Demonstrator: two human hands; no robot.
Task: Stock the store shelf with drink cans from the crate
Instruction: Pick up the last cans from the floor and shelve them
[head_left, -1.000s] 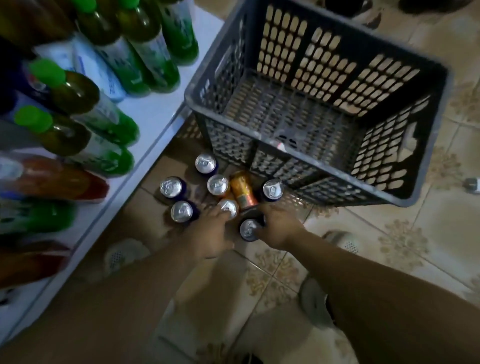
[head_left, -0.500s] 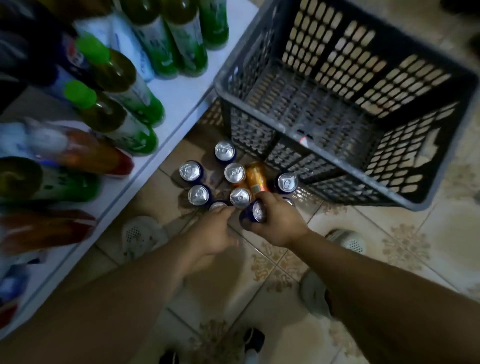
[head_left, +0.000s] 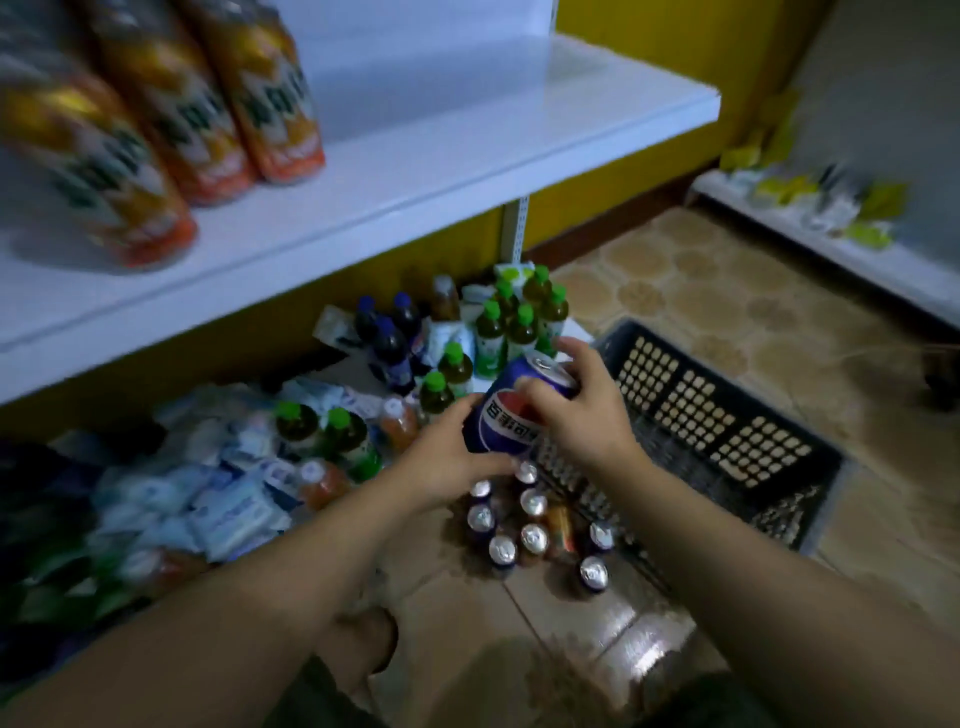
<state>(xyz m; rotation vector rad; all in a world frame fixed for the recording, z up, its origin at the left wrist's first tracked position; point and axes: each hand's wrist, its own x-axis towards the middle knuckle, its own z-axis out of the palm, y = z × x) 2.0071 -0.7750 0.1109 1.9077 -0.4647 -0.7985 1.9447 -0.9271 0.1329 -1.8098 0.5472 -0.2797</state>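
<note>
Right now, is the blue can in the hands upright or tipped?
Tipped: the blue can leans, silver top pointing up and right, logo slanted.

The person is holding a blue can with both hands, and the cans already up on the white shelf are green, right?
Not quite. The head view shows the cans on the white shelf are orange, not green. The rest holds: the left hand and right hand both grip the blue can.
</note>
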